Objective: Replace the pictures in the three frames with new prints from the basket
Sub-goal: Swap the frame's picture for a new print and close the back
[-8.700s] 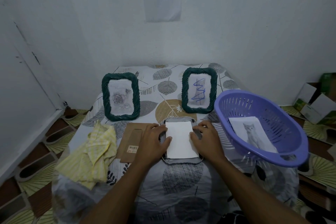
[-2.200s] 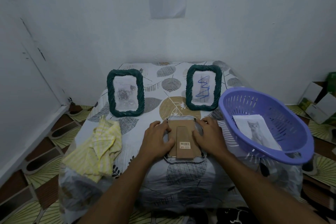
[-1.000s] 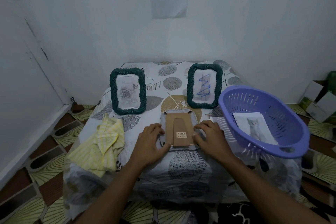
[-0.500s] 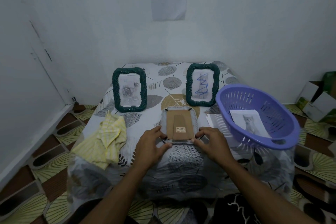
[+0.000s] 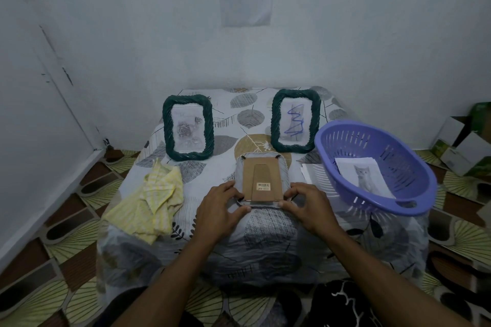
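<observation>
A face-down frame (image 5: 261, 179) is held at its near corners, apparently pinched, by the left hand (image 5: 218, 210) and the right hand (image 5: 310, 207), near the tabletop's (image 5: 265, 228) front edge. A purple basket (image 5: 372, 211) holding a cat print (image 5: 364, 175) is set at the right edge.

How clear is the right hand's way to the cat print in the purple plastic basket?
Probably yes: the white cat print lies uncovered in the open-topped purple plastic basket beside the right hand, which grips the face-down cardboard-backed frame.
</observation>
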